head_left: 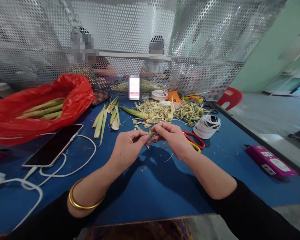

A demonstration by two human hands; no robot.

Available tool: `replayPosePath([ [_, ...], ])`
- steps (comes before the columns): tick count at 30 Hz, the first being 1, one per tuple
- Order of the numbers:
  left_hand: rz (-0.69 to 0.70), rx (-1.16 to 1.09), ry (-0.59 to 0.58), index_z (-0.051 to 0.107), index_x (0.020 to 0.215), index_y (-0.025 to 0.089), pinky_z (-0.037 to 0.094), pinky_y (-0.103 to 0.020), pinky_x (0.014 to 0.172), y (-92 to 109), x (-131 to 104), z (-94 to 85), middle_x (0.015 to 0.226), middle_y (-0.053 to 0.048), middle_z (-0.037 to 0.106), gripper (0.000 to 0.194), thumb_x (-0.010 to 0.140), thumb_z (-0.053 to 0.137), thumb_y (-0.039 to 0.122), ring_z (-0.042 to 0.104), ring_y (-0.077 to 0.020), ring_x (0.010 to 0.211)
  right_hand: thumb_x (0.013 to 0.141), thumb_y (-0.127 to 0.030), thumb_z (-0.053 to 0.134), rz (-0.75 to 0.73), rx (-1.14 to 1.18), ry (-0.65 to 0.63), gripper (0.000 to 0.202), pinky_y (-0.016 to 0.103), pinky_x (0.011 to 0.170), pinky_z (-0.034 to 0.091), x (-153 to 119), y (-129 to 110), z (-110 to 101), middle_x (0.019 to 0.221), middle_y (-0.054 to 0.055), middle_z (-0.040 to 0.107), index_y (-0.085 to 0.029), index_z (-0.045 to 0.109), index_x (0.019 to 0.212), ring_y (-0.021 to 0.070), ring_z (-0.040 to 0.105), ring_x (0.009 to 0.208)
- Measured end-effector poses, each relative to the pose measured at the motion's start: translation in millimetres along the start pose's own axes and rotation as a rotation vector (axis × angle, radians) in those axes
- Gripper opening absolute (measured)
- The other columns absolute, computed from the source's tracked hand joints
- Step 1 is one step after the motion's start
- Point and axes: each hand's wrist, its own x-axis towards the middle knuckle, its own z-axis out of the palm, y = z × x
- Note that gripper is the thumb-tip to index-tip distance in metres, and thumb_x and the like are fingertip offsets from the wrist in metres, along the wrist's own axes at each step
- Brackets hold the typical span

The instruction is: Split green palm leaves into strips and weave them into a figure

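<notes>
Above the middle of the blue table, my left hand (126, 148) and my right hand (172, 138) meet, fingertips pinched on a small pale green strip of dried leaf (151, 134). My fingers hide most of it. Just beyond them lie a heap of shredded husk strips (153, 111) and a heap of small greenish knotted pieces (191, 111). Longer dried leaf husks (99, 125) rest to the left. Close by my right hand are scissors with red and yellow handles (202, 144), partly covered by that hand, and a roll of white ribbon (207, 127).
A red plastic bag (77, 88) with leaf stalks stands left, behind a phone (53, 145) on a white cable. A purple packet (270, 161) lies right. A lit screen (134, 87) stands before a perforated metal partition (130, 30), with people behind it. A red chair (231, 96) stands beyond.
</notes>
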Motion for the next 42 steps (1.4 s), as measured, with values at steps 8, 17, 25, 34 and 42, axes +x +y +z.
replayPosePath([
  [8,0.149,0.261,0.012,0.072,0.071,0.019,0.041,-0.023,0.06,0.1,-4.6,-1.6,0.064,0.001,0.068,0.017,0.078,0.056,0.02,0.06,-0.0136,0.062,0.066,-0.028,0.075,-0.03,-0.105,0.027,0.015,0.027,0.061,0.047,-6.6,-3.9,4.7,0.061,-0.001,0.064,-0.016,0.068,0.068,0.0118,0.058,0.058],
  [17,0.131,0.079,-0.014,0.066,0.068,0.015,0.042,-0.023,0.059,4.9,1.7,-2.6,0.064,-0.001,0.065,0.015,0.077,0.06,0.026,0.056,-0.0128,0.061,0.074,-0.023,0.066,-0.195,-0.233,0.147,0.011,0.023,0.051,0.039,-14.7,-10.0,8.8,0.05,-0.004,0.059,-0.017,0.062,0.066,0.0096,0.051,0.049],
  [25,0.433,0.448,-0.023,0.065,0.072,0.017,0.037,-0.024,0.059,40.9,22.8,-9.2,0.066,0.0,0.064,0.013,0.081,0.057,0.023,0.054,-0.0122,0.062,0.073,-0.028,0.07,-0.239,0.002,0.09,0.014,0.027,0.063,0.048,-8.8,-30.7,-6.8,0.061,-0.002,0.064,-0.017,0.062,0.072,0.013,0.063,0.06],
  [34,0.401,0.521,-0.227,0.067,0.071,0.018,0.035,-0.024,0.056,39.9,37.6,-18.8,0.065,0.001,0.064,0.014,0.079,0.057,0.025,0.053,-0.0124,0.06,0.073,-0.024,0.067,-0.226,-0.116,0.04,0.011,0.026,0.057,0.045,-5.1,-22.6,-14.0,0.054,-0.002,0.062,-0.017,0.062,0.066,0.0129,0.06,0.053],
  [42,0.117,0.234,-0.195,0.069,0.066,0.016,0.038,-0.023,0.053,19.9,41.2,-14.6,0.058,0.0,0.063,0.014,0.071,0.065,0.028,0.052,-0.0118,0.054,0.072,-0.022,0.065,-0.138,-0.159,0.006,0.008,0.025,0.058,0.046,0.3,-8.8,-7.9,0.057,-0.004,0.06,-0.018,0.061,0.066,0.0126,0.062,0.055],
])
